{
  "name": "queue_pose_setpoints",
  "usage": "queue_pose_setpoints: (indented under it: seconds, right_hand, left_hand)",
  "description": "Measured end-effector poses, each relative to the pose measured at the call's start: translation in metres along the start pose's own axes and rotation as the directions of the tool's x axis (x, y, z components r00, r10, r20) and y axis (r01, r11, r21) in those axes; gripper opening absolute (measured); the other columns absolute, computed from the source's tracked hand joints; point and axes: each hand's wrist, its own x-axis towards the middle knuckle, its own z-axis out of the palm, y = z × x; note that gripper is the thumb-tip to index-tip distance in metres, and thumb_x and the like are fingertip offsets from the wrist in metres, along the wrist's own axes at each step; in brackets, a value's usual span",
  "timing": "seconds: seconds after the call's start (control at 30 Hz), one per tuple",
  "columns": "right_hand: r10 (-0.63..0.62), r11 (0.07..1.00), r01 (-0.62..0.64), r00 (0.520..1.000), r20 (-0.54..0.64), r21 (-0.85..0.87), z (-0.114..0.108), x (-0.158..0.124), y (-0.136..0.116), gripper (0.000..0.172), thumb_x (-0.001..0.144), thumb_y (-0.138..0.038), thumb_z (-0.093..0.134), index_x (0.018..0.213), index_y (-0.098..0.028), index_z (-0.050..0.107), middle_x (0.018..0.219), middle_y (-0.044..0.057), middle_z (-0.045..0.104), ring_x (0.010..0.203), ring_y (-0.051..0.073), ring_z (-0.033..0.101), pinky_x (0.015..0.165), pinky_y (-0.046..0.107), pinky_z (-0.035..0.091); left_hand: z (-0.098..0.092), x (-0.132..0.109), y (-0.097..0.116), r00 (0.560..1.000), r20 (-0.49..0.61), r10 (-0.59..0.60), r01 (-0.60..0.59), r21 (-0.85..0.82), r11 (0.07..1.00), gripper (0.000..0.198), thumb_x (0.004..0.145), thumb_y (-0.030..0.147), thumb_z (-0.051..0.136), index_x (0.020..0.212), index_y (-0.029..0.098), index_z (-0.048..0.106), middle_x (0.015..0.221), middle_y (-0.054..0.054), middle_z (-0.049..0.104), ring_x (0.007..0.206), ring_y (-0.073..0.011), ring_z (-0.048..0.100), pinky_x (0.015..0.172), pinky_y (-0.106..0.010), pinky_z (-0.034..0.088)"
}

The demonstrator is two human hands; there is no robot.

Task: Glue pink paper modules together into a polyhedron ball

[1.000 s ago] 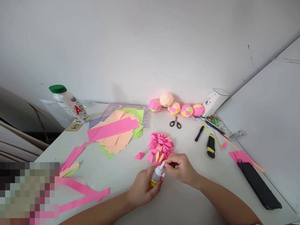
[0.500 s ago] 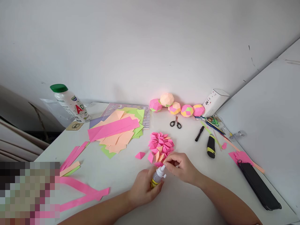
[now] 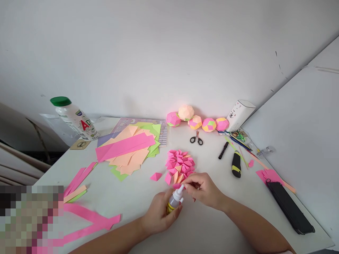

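Note:
My left hand (image 3: 159, 213) is wrapped round a small glue bottle (image 3: 174, 200) with a white nozzle and a yellow label, tilted toward the right. My right hand (image 3: 202, 188) is pinched closed just right of the nozzle tip, holding a small pink folded paper piece (image 3: 177, 186) against it. Directly behind both hands lies a heap of folded pink and peach paper pieces (image 3: 180, 164). One pink folded triangle (image 3: 156, 176) rests alone to the left of the heap.
Sheets of pink, peach and green paper (image 3: 128, 148) lie at the back left, with pink strips (image 3: 87, 218) near the front left. Paper balls (image 3: 196, 121), scissors (image 3: 196, 138), a marker (image 3: 223, 150), a utility knife (image 3: 236, 164), a phone (image 3: 290, 208) and a green-capped bottle (image 3: 74, 118) stand around.
Both hands stayed together at the glue nozzle with only slight finger movement. The view shifted a little, so everything sits slightly further left.

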Motion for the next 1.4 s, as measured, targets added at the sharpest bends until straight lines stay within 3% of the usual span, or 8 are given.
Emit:
queue_pose_setpoints:
  seconds: [0.27, 0.47, 0.6, 0.9, 1.1, 1.4]
  right_hand:
    - [-0.016, 0.999, 0.014, 0.998, -0.064, -0.042, 0.004, 0.0, -0.003, 0.014, 0.073, -0.007, 0.052, 0.067, -0.015, 0.062, 0.058, -0.004, 0.048, 0.049, 0.007, 0.042, 0.043, 0.017, 0.04]
    - [0.076, 0.994, -0.077, 0.997, 0.022, 0.073, 0.001, 0.002, -0.001, 0.013, 0.079, -0.014, 0.051, 0.08, -0.016, 0.064, 0.068, -0.002, 0.052, 0.054, 0.009, 0.048, 0.048, 0.022, 0.049]
    - [0.1, 0.987, -0.109, 0.992, 0.079, 0.117, 0.001, 0.003, 0.001, 0.009, 0.081, -0.022, 0.055, 0.084, -0.017, 0.062, 0.069, -0.002, 0.053, 0.054, 0.008, 0.051, 0.049, 0.022, 0.048]
    - [0.114, 0.975, -0.128, 0.99, 0.086, 0.184, 0.001, 0.004, 0.011, 0.018, 0.083, -0.025, 0.054, 0.077, -0.013, 0.066, 0.058, -0.003, 0.055, 0.04, 0.006, 0.05, 0.04, 0.018, 0.044]
    - [0.125, 0.952, -0.163, 0.98, 0.157, 0.258, -0.004, 0.006, 0.008, 0.022, 0.08, -0.029, 0.06, 0.073, -0.011, 0.068, 0.059, -0.002, 0.058, 0.038, 0.006, 0.052, 0.037, 0.018, 0.045]
    - [0.168, 0.935, -0.204, 0.975, 0.146, 0.29, -0.004, 0.005, 0.009, 0.017, 0.077, -0.021, 0.06, 0.065, -0.011, 0.067, 0.055, -0.003, 0.058, 0.035, 0.005, 0.05, 0.035, 0.017, 0.043]
  left_hand:
    - [0.0, 0.001, -0.001, 1.0, 0.007, 0.007, -0.006, -0.013, 1.0, 0.008, 0.081, 0.026, 0.046, 0.078, 0.021, 0.04, 0.063, 0.004, 0.043, 0.052, -0.0098, 0.035, 0.05, -0.022, 0.03]
    - [-0.001, 0.001, -0.001, 1.0, -0.009, -0.025, 0.025, -0.066, 0.998, 0.01, 0.084, 0.029, 0.046, 0.081, 0.02, 0.042, 0.062, 0.004, 0.045, 0.052, -0.0099, 0.036, 0.05, -0.022, 0.03]
    - [0.0, 0.0, -0.002, 0.999, -0.011, -0.04, 0.039, -0.079, 0.996, 0.013, 0.085, 0.031, 0.045, 0.086, 0.019, 0.046, 0.063, 0.003, 0.046, 0.053, -0.0102, 0.037, 0.051, -0.022, 0.031]
    - [0.0, 0.0, -0.001, 0.999, -0.004, -0.037, 0.037, -0.021, 0.999, 0.012, 0.084, 0.031, 0.045, 0.085, 0.019, 0.046, 0.064, 0.003, 0.047, 0.053, -0.0104, 0.037, 0.051, -0.023, 0.032]
    - [0.001, 0.0, -0.003, 1.0, -0.003, -0.015, 0.015, -0.02, 1.0, 0.007, 0.084, 0.027, 0.046, 0.083, 0.02, 0.043, 0.062, 0.004, 0.045, 0.051, -0.01, 0.036, 0.05, -0.022, 0.031]
    - [0.001, 0.0, -0.003, 1.0, 0.014, -0.016, 0.016, -0.011, 1.0, 0.008, 0.083, 0.026, 0.046, 0.088, 0.019, 0.046, 0.064, 0.002, 0.049, 0.052, -0.0104, 0.039, 0.05, -0.022, 0.032]
